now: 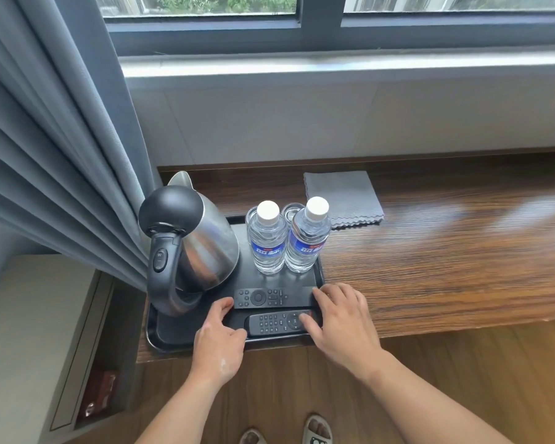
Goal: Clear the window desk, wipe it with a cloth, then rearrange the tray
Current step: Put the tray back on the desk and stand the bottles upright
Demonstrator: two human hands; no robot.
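Two hands met at the front edge of the black tray (161,335), head view. The left hand (220,342) lay with loosely bent fingers against the left ends of two remotes, gripping neither. The right hand (343,318) rested spread, nearly straight fingers on their right ends. The upper remote (271,297) lay parallel to and just behind the lower remote (274,322), both along the tray's front edge.

The tray sat at the left end of the wooden desk (446,251), close to its front edge. A steel kettle (202,248) filled the tray's left side, handle toward the front. One water bottle (266,241) and a second bottle (306,240) stood upright, side by side, at the tray's right rear. A clear glass (293,210) showed behind them.

A folded grey cloth (343,195) lay flat on the desk just beyond the tray's rear right corner. A grey curtain (55,139) hung beside the kettle.
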